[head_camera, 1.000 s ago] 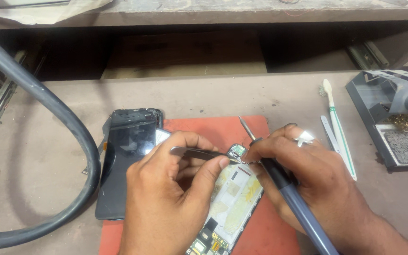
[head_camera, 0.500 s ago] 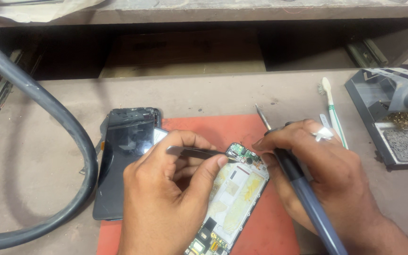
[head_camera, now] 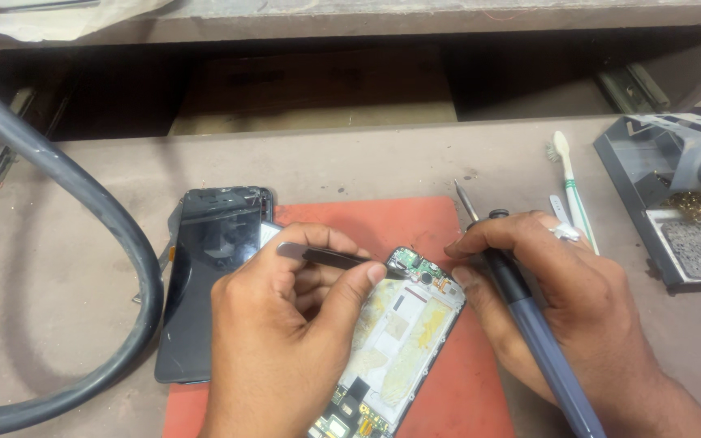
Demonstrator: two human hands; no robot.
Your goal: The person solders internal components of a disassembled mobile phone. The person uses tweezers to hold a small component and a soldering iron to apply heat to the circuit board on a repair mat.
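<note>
The left hand (head_camera: pixel 285 341) pinches a pair of slim dark metal tweezers (head_camera: pixel 330 258) between thumb and fingers, the tips reaching to the top edge of an opened smartphone frame with a pale inner plate and small green circuit board (head_camera: pixel 403 332). This opened phone lies tilted on a flat red-orange rubber work mat (head_camera: pixel 383 223), its top end pointing up and to the right, its lower end running off the bottom of the view. The right hand (head_camera: pixel 561 300) is closed around a grey-handled soldering iron (head_camera: pixel 529 316), whose thin metal tip (head_camera: pixel 466 201) points up and away from the phone, above the mat's right edge; the fingertips rest just beside the phone's top right corner. Left of the mat, partly overlapping its edge, lies a detached black glass phone screen (head_camera: pixel 208 284). A thick grey hose (head_camera: pixel 83 203) curves around the left side of the brown worktable (head_camera: pixel 367 158), close to the screen's left edge. On the right, a white and green toothbrush (head_camera: pixel 571 186) lies near the right hand, and a grey soldering stand with brass wool and a sponge tray (head_camera: pixel 683 211) sits at the table's right edge. The table surface behind the mat is bare up to the dark open shelf.
</note>
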